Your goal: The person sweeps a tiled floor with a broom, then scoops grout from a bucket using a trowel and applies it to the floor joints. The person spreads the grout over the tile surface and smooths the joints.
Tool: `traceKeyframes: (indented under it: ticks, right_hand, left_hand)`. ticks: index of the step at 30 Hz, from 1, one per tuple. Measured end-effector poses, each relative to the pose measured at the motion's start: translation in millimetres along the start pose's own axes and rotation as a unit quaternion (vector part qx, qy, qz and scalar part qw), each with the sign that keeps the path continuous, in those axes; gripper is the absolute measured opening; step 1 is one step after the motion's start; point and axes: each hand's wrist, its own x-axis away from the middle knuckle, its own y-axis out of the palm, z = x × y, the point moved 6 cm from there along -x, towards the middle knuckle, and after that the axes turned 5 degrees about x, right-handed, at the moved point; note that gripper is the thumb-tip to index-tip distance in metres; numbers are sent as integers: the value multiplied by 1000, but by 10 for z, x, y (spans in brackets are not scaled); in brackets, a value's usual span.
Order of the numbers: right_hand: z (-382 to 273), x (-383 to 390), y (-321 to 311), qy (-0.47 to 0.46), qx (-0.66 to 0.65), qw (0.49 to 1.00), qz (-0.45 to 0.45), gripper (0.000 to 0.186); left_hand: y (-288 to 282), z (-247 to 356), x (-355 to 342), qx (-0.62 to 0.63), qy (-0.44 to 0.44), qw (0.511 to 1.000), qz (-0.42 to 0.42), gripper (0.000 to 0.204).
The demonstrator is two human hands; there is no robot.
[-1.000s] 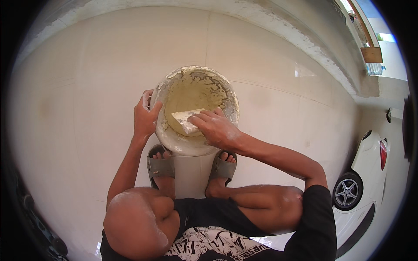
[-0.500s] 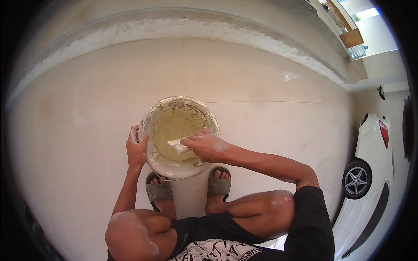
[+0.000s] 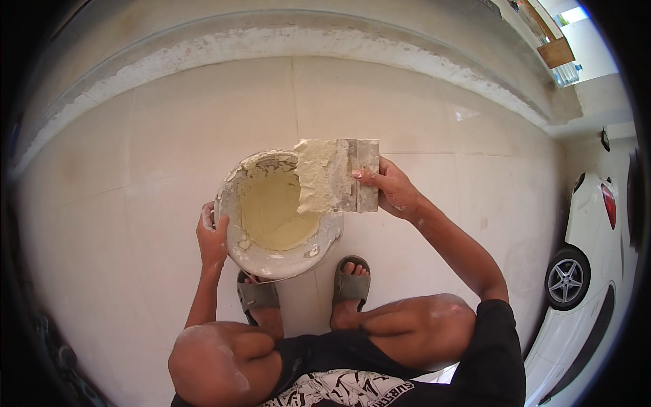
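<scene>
A round bucket (image 3: 236, 239) stands tilted on the floor before my feet, its walls crusted with dried paste. Pale yellow putty (image 3: 268, 207) lies smooth inside it. My left hand (image 3: 213, 236) grips the bucket's left rim, thumb on the near side and fingers behind. Over the bucket's right edge, my right hand (image 3: 393, 188) is closed on a wide putty knife (image 3: 346, 176) by its right end. A thick layer of putty coats the left half of the blade. My right thumb lies on top of the tool; the fingers beneath it are mostly hidden.
Two sandaled feet (image 3: 351, 288) rest close to the bucket's near side. Pale floor tiles (image 3: 169, 149) surround it. A raised ledge (image 3: 271, 42) curves along the far side. At the right stands a white car (image 3: 583, 325); a cardboard box (image 3: 556, 51) and plastic bottles (image 3: 567, 73) sit far right.
My right hand has come up out of the bucket and moved right. The putty knife is now above the rim, loaded with putty. My left hand stays on the rim.
</scene>
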Motion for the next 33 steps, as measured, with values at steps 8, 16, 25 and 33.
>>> traceKeyframes:
  ticks: [8,16,25,33]
  right_hand:
    - [766,-2,-755,-83,-180,961,195,40]
    - [1151,-402,-546,-286,513,760,279,41]
    - [1190,-767,-296,-324,706,593,211,47]
    - [1481,-926,-196,-270,729,600,188,45]
  left_hand:
    - [-1031,-113,131,42,-47,993,104,29]
    - [-1027,-263,116,40,-25,990,129,23]
    - [-1206,-515,127,16,1,994,111,33]
    - [-947,-142,73,40,-41,989,135,22]
